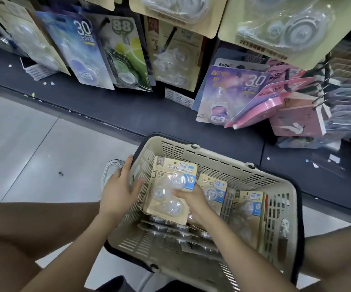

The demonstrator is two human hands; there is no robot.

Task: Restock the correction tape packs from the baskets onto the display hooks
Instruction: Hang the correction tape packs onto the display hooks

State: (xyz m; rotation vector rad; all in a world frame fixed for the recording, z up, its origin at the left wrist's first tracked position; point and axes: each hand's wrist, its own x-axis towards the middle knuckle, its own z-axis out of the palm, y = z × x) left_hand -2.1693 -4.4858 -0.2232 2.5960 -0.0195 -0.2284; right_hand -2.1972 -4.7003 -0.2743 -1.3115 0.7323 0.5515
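1. Correction tape pack (170,186) lies face up on top of the pile inside the basket (212,153), towards the basket's 10 o'clock corner. Three clear blisters run down its beige card.
2. Left hand (118,188) is at 9 o'clock of that pack, fingers straight and spread over the basket's left wall, thumb pointing in towards the card's edge.
3. Right hand (191,197) is at the pack's 4 o'clock edge, fingers lying across the blisters. Whether a thumb pinches from beneath, I cannot tell.
4. Down at 6 o'clock of the top pack, more packs (170,230) lie stacked flat on the basket's bottom.
5. A second face-up pack (214,186) shows at 3 o'clock, partly under the right hand, and a third pack (251,205) leans near the basket's right wall.
6. A pale shoe (112,169) is on the tiled floor (23,144), just outside the basket, at 11 o'clock of the left hand.
7. Further out at 12 o'clock runs the dark shelf base (128,114), dotted with small scraps.
8. Above it hang a blue "30" pack (79,51), a green "88" pack (126,55), and a beige three-blister pack (174,64) on a black hook (171,35).
9. Over at 2 o'clock, a purple "30" pack (229,93) leans on the shelf base, with pink packs (275,102) tilted just beside it.
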